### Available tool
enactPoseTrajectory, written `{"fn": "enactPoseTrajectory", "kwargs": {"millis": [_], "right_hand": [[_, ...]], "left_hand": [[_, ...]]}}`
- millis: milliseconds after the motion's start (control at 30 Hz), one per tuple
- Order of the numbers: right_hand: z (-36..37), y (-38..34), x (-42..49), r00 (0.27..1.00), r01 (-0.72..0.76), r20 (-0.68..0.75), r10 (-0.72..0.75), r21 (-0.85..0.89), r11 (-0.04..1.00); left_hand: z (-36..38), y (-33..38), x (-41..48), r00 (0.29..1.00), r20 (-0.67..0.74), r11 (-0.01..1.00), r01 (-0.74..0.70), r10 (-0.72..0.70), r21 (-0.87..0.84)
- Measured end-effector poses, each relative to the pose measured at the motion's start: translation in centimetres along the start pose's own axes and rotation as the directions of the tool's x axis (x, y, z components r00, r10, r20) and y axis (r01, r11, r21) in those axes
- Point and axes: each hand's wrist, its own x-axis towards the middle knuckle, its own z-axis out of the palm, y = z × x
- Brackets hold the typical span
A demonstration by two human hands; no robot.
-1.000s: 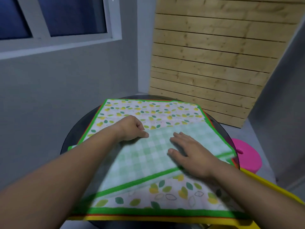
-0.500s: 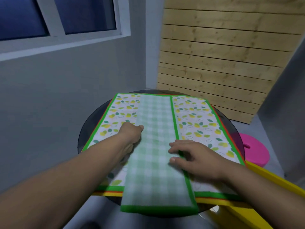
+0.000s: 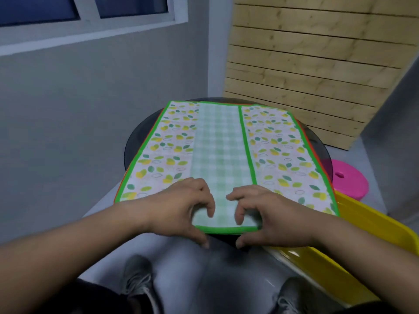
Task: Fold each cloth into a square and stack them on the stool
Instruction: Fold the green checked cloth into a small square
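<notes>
The leaf-print cloth [image 3: 217, 143] lies spread on the round desk [image 3: 141, 134], with the pink stool [image 3: 350, 181] at 3 o'clock. At 6 o'clock, left hand [image 3: 181, 209] and right hand [image 3: 269, 214] each pinch its near edge.

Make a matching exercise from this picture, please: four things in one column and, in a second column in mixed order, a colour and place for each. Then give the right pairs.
Things
1. stool
2. cloth
3. bin
4. table

Colour and place
A. yellow, at the near right of the table
B. dark and round, under the cloth
C. pink, on the floor at the far right
D. leaf print with a green checked strip down the middle, spread on top

Pairs: 1-C, 2-D, 3-A, 4-B
</notes>
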Motion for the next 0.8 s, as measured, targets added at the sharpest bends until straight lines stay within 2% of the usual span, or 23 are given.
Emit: {"fn": "enactPoseTrajectory", "kwargs": {"millis": [200,400,800], "right_hand": [[1.9,-0.1,-0.3,0.997,-0.033,-0.064,0.036,0.04,0.999],[1.8,-0.5,-0.2,0.993,-0.073,-0.089,0.082,0.108,0.992],[2.1,-0.6,-0.2,0.987,-0.035,-0.153,0.043,0.051,0.998]], "left_hand": [[1.2,-0.1,-0.4,0.994,-0.076,0.985,0.065,-0.078,-0.16],[0.7,0.2,-0.5,0.989,-0.056,0.945,0.11,-0.134,-0.309],[0.5,0.2,-0.3,0.975,-0.078,0.866,0.147,-0.208,-0.478]]}}
